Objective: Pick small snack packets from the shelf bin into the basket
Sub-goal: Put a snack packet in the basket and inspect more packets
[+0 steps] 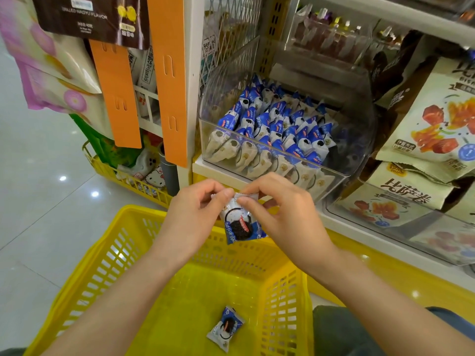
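Over the far rim of the yellow basket [102, 265], your left grip [195, 209] and right grip [285, 211] each pinch the top seam of one blue-and-white snack packet [240, 224], with a second packet [225, 328] on the basket floor and the full shelf bin [357, 150] just behind.

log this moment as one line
held packet: above yellow basket | left hand: pinches its top edge | right hand: pinches its top edge | loose packet: on basket floor | shelf bin: stocked

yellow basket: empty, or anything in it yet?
Not empty. One blue-and-white snack packet lies on the floor of the yellow slatted plastic basket; a second packet is pinched above it by the left hand and right hand.
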A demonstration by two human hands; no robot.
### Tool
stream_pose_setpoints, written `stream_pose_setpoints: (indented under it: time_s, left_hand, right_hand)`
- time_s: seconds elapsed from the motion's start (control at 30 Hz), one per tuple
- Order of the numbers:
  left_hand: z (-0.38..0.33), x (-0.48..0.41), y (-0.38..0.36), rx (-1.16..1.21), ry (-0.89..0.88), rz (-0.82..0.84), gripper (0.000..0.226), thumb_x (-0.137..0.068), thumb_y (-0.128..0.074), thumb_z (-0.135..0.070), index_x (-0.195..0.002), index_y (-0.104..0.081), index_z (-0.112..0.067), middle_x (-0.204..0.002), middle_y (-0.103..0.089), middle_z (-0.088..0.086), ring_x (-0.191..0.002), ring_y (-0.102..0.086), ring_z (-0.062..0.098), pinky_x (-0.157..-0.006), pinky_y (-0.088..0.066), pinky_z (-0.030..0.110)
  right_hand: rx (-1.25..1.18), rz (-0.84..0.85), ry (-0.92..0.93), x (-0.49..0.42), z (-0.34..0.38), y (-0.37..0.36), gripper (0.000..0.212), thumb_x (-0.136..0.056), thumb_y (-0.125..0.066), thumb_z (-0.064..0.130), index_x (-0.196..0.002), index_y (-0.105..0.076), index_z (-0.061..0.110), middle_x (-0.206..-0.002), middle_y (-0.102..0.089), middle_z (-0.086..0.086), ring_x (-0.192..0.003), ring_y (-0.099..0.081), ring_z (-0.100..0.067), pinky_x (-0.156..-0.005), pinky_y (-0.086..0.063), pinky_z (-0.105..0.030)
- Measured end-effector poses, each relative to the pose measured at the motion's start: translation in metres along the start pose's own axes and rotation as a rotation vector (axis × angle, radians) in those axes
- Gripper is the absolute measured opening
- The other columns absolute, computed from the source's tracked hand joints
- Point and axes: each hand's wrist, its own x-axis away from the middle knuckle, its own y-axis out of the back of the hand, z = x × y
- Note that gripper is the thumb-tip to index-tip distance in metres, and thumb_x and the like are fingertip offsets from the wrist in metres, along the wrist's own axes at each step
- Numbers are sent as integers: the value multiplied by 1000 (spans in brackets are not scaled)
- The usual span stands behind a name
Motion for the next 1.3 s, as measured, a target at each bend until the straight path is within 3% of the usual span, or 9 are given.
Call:
stream_pose_setpoints:
  time_s: [0.17, 0.3, 0.5, 0.63, 0.73, 0.93, 1.07, 1.17, 1.3]
  left_hand:
    - [1, -2, -3, 82, 261, -46, 28, -92, -45, -40, -82, -57, -17, -82, -65, 7, -74, -65, 21, -64, -55, 34]
    - [-6, -6, -1, 388, 636, 207, 63, -94, -26, -52, -77, -63, -3, -67, -65, 13, -47, -61, 18, -40, -46, 21]
    - [0, -8, 2, 537, 453, 35, 24, -89, -57, -23, -76, -75, -16, -77, -74, 3, -69, -68, 13, -63, -54, 29]
    - [0, -6, 3, 341, 331, -2, 17, -91, -53, -22, -91, -69, -21, -82, -74, -6, -77, -68, 5, -70, -51, 27]
    - [-2, -2, 1, 280, 296, 81, 17, -92, -51, -22, -97, -67, -24, -85, -73, -10, -77, -67, 0, -69, -51, 21]
    - [5, -1, -9, 39, 150, -32, 22, -87, -58, -12, -106, -52, -21, -104, -62, -4, -90, -60, 9, -69, -45, 20]
    - [13, 6, -18, -202, -25, -43, 24, -84, -62, -20, -104, -49, -22, -109, -54, -4, -95, -53, 4, -72, -43, 13]
    - [18, 10, -21, -231, -16, 9, 27, -83, -65, -26, -105, -50, -23, -107, -57, -6, -91, -55, 3, -70, -47, 15]
    - [19, 10, -21, -199, 21, 57, 23, -84, -66, -21, -101, -51, -22, -103, -60, -5, -89, -57, 1, -69, -50, 15]
  right_hand:
    - [-27, -131, -11, -2, -2, 3, 7, -86, -64, 20, -88, -68, 15, -87, -61, 8, -83, -58, -6, -70, -51, -29]
    - [-84, -114, 86, -3, -1, 6, 7, -84, -65, 13, -88, -69, 8, -91, -63, 0, -88, -59, -10, -75, -51, -31]
    - [169, 104, 305, 1, -2, 5, 20, -87, -56, 27, -93, -68, 12, -103, -62, -1, -99, -55, -13, -80, -47, -26]
    - [-43, 54, -105, -1, 2, 2, 41, -87, -45, 45, -119, -52, 20, -112, -55, 8, -101, -50, 2, -87, -47, -20]
    - [-249, 66, -439, -7, -2, 1, 34, -92, -43, 40, -121, -46, 23, -114, -54, 12, -98, -52, 10, -81, -45, -9]
    - [-611, 81, -639, -9, 0, -1, 19, -95, -48, 20, -89, -59, 6, -80, -65, -3, -59, -64, -2, -50, -53, -18]
    - [-495, 110, -684, -1, -1, -13, 21, -94, -50, 25, -75, -48, 17, -80, -62, -4, -68, -64, -14, -60, -58, -27]
    - [-392, 154, -663, 5, -2, -19, 23, -94, -48, 29, -75, -43, 19, -80, -61, -4, -78, -66, -26, -72, -57, -44]
    - [-296, 178, -620, 9, -4, -22, 23, -95, -47, 31, -75, -40, 22, -86, -64, -5, -78, -67, -22, -71, -57, -46]
